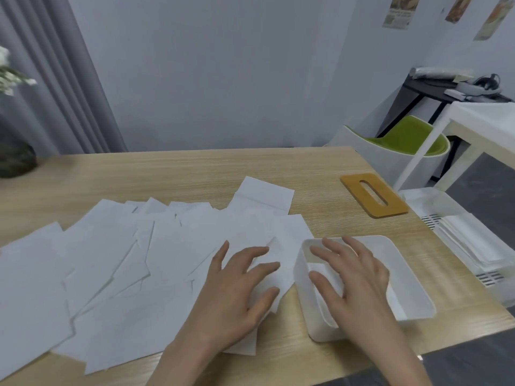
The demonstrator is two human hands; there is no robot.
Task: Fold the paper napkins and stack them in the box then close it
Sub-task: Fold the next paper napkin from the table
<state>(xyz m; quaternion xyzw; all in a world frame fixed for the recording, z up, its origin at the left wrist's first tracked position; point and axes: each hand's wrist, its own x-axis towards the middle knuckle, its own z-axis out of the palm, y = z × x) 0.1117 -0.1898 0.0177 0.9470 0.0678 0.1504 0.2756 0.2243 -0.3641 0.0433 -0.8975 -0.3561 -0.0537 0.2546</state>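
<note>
head view: a wooden table [172,174] carries a loose spread of white paper napkins [117,260] that covers its left and middle part up to the near edge. the left hand [237,291] lies flat on the right end of that spread, its grip spread, fingers straight and fanned on the top sheet. just beside the napkins, by the near right corner, stands the white box [412,299], open at the top. the right hand [354,277] reaches down into the box, its grip also spread, fingers straight over white paper inside; whether they press on it cannot be told. the orange-brown lid [373,195] with a long slot lies flat near the right edge, well apart from the box. a dark vase [15,157] stands at the far left corner. past the right edge sit a white slotted tray [457,235] and a green chair [404,137].
</note>
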